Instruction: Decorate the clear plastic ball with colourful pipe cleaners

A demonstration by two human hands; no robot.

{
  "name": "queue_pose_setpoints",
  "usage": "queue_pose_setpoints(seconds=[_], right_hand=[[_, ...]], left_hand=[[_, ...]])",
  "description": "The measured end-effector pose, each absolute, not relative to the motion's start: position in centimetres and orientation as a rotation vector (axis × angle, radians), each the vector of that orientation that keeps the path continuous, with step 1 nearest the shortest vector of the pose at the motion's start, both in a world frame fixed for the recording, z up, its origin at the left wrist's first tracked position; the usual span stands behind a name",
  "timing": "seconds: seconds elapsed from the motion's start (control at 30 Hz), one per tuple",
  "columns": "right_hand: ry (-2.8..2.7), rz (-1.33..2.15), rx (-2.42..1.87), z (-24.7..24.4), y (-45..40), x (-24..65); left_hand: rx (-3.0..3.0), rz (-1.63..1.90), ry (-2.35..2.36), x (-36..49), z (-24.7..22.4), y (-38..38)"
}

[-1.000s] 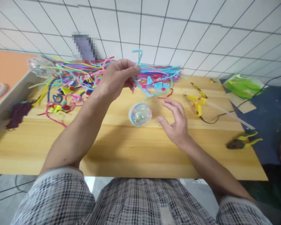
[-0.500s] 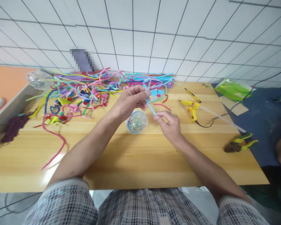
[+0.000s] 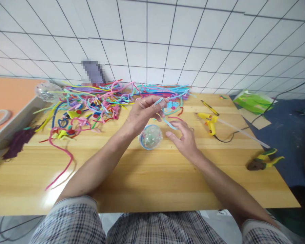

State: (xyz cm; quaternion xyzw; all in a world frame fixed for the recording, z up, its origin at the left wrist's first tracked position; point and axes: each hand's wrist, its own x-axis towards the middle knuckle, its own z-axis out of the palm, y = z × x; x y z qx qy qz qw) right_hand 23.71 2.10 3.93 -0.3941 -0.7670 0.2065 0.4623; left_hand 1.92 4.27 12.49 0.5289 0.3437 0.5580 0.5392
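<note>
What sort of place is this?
Probably a craft workbench, perhaps in a small workshop: a heap of colorful pipe cleaners, a yellow glue gun and yellow-handled pliers lie on the wooden table.

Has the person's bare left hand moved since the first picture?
Yes. Against the yellow, pistol-shaped glue gun on the wooden table, the left hand has shifted rightward and toward the table's near edge.

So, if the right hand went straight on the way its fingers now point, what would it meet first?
The right hand would probably first meet the light-blue pipe cleaner held in the left hand; depth is unclear, so they may already touch.
</note>
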Motion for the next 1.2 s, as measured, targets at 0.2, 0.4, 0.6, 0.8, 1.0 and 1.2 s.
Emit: queue_pose_setpoints(seconds=[0.2, 0.4, 0.6, 0.8, 1.0, 1.2], right_hand=[[-1.82, 0.468, -0.857, 7.1, -0.7, 23.7], [-1.928, 0.304, -0.762, 5.8, -2.2, 26.6], [-2.039, -0.039, -0.706, 4.3, -0.4, 28.7], [-2.142, -0.182, -0.753, 3.6, 0.2, 29.8], [-2.16, 0.094, -0.728, 3.4, -0.3, 29.1], [-1.988, 0.364, -0.8, 4.2, -1.3, 27.1]], left_hand=[[1.602, 1.521, 0.82, 5.3, 11.7, -1.3], [1.807, 1.598, 0.658, 7.7, 9.2, -4.1], [1.592, 1.367, 0.782, 7.9, 6.6, -3.7], [1.159, 0.998, 0.793, 7.2, 6.8, -4.8], [1.029, 0.871, 0.723, 6.3, 7.3, -5.1], [1.021, 0.922, 0.766, 6.0, 7.2, -5.1]])
